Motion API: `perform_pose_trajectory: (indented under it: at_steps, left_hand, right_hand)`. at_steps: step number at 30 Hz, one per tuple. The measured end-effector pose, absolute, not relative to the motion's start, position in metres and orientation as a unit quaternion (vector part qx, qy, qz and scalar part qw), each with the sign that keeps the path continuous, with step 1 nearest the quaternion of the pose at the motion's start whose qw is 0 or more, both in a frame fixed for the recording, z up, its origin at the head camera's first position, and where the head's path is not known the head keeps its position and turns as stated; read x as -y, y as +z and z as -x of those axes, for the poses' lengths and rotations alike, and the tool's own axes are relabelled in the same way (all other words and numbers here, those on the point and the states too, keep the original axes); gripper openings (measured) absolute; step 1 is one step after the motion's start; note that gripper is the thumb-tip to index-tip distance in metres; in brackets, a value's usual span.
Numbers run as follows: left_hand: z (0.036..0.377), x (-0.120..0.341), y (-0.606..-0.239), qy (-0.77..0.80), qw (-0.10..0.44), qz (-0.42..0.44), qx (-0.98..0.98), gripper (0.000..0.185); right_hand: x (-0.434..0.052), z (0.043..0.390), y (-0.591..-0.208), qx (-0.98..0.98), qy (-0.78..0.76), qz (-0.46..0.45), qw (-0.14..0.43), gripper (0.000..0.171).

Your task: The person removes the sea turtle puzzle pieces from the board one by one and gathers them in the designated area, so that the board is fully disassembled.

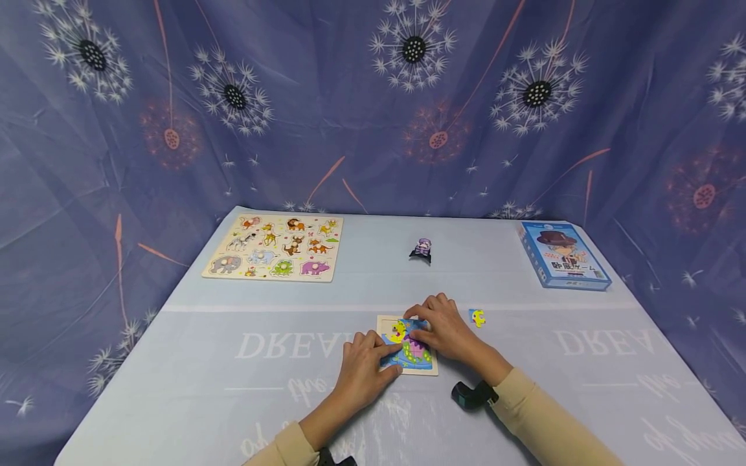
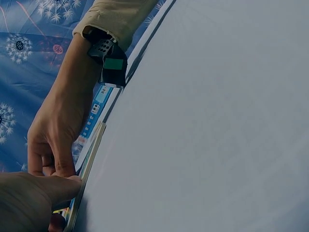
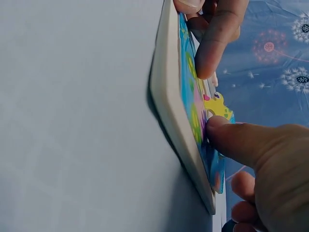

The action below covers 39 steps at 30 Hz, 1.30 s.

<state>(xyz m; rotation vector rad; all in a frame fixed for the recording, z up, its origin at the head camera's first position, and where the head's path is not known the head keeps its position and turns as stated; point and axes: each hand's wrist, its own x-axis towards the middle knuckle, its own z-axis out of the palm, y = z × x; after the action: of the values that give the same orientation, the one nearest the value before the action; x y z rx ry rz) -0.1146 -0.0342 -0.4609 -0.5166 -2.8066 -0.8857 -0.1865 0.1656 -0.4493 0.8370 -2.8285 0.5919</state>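
Observation:
A small wooden jigsaw puzzle [image 1: 428,372], with a pale frame and a colourful dinosaur picture, lies on the table before me. My left hand [image 1: 362,364] is at its left side, the index finger extended onto the pieces and the thumb at the near rim. From the right, my right hand [image 1: 447,329] reaches over the puzzle. It pinches a puzzle piece [image 3: 219,106] with yellow and blue on it, which stands tilted above the frame in the right wrist view. Another yellow and blue puzzle piece [image 1: 477,318] lies loose on the table, right of the right hand.
A wooden animal peg board [image 1: 274,248] lies at the back left. A small purple and black figure-like object [image 1: 422,250] sits at the back middle. At the back right is a blue game box [image 1: 564,255]. A dandelion-patterned curtain [image 1: 326,116] hangs behind the table [image 1: 192,362].

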Motion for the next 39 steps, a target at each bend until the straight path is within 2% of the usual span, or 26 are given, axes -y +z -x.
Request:
perform_pose_trajectory:
  at_steps: [10, 25, 39]
  left_hand:
    - [0.1147, 0.0337, -0.4614, -0.297, 0.077, 0.173, 0.936, 0.037]
    - [0.1144, 0.0344, -0.4615, -0.291, 0.088, 0.178, 0.936, 0.037]
    - [0.1149, 0.0343, -0.4628, -0.300, 0.090, 0.177, 0.933, 0.037]
  right_hand:
    - [-0.1666, 0.1870, -0.4517, 0.934, 0.209, -0.288, 0.033, 0.034]
    - [-0.1652, 0.1861, -0.4546, 0.924, 0.246, -0.291, 0.027, 0.038]
    - [-0.1739, 0.1838, -0.4498, 0.921, 0.272, -0.273, 0.061, 0.033]
